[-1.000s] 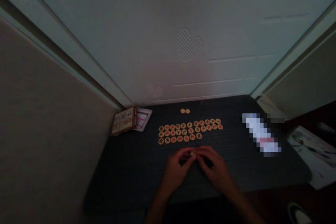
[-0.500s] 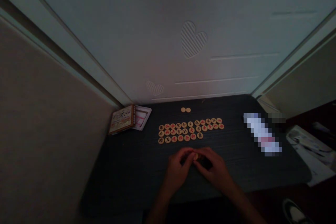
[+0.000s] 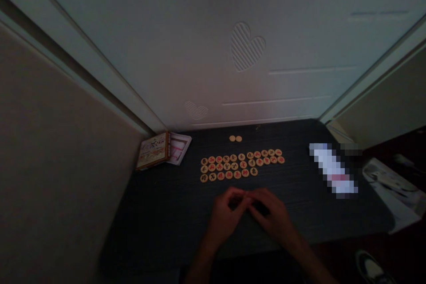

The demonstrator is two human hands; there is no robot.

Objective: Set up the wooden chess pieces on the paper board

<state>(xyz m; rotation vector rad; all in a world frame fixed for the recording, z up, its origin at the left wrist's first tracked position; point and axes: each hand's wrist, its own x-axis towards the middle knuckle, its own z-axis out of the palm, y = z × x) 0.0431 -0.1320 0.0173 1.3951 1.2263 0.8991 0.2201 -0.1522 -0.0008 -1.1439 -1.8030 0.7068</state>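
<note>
My left hand [image 3: 226, 214] and my right hand [image 3: 272, 214] meet at their fingertips just above the table's near half. Both are closed, pinching a small round Chinese chess piece that the fingers now cover. Beyond them, wooden Chinese chess pieces [image 3: 228, 175] with red or black characters lie face up in three rows. The nearest row is shorter than the other two. Farther back, two pieces with plain tops [image 3: 232, 138] lie side by side.
A printed box [image 3: 153, 150] leans at the table's left rear, beside a white and pink tray or card [image 3: 179, 146]. A pixelated pale object [image 3: 333, 171] lies on the right of the dark table [image 3: 159, 217]. Behind stands a white panel [image 3: 159, 53] with heart reliefs.
The piece seen between my fingertips earlier is now covered by them. My fingers have shifted slightly; the rows on the table have not changed.
</note>
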